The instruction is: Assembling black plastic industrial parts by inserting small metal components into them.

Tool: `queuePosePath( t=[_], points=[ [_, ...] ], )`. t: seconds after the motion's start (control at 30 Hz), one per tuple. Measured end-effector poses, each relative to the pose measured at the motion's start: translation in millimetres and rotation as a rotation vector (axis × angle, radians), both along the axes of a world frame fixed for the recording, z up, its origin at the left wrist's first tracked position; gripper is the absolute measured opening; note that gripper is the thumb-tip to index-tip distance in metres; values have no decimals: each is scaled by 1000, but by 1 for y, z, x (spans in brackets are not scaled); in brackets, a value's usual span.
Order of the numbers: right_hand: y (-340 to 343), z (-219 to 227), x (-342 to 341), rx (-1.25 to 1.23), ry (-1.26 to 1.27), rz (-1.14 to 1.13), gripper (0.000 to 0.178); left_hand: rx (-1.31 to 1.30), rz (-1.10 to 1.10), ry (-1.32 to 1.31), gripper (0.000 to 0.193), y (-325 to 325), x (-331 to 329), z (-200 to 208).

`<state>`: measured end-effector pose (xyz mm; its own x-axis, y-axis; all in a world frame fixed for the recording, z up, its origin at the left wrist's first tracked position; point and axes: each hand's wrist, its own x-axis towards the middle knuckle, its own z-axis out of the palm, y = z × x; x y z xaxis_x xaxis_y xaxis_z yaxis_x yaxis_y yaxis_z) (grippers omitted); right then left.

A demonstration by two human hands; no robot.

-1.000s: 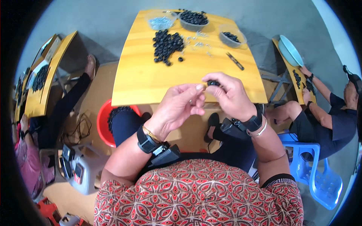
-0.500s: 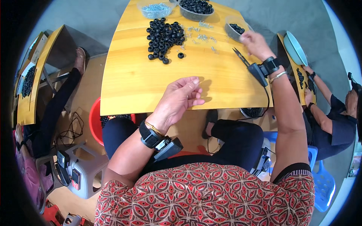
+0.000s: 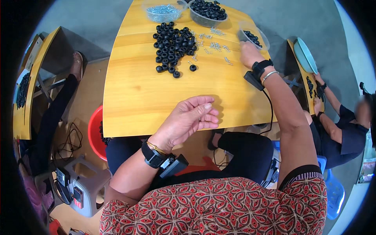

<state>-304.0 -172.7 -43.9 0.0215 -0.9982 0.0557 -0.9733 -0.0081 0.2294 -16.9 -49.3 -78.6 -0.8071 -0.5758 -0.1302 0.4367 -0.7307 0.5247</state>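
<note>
My left hand (image 3: 192,118) hovers palm inward over the near edge of the yellow wooden table (image 3: 156,102). Its fingers are loosely bent and apart, with nothing visible in them. My right hand (image 3: 250,54) is curled closed at the near rim of a clear plastic container (image 3: 263,34); its fingertips are hidden. Small black pieces (image 3: 252,38) lie inside that container. Left of my right hand, small silvery metal bits (image 3: 215,46) are scattered in little clusters. A pile of round black beads with holes (image 3: 172,45) lies farther left, with one bead (image 3: 192,67) apart.
At the far edge stand a tub of bluish clear bits (image 3: 162,13) and a tub of black pieces (image 3: 207,11). A red basin (image 3: 95,133) sits below the table's left edge. A cable (image 3: 271,111) hangs from my right wrist device. To the right, another person's hands (image 3: 318,103) work.
My right hand has moved slightly left and down to the small container's near rim. Dark tweezer-like prongs beside it are now out of sight. The view has shifted slightly; my left hand keeps its pose.
</note>
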Motion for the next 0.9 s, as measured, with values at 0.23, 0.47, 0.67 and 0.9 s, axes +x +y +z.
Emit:
queuePosePath(
  t=[0.23,0.47,0.67,0.9],
  points=[
    [-15,-5,-1,40,-75,35,18,7,-15,12,31,3,3,1],
    [-4,1,33,56,-117,104,17,-7,-31,34,29,1,2,0],
    [-16,-3,30,30,-100,82,18,-22,-41,47,29,-1,1,-1],
    [-16,4,32,172,-523,-152,16,-6,-46,81,26,-2,4,-4]
  ],
)
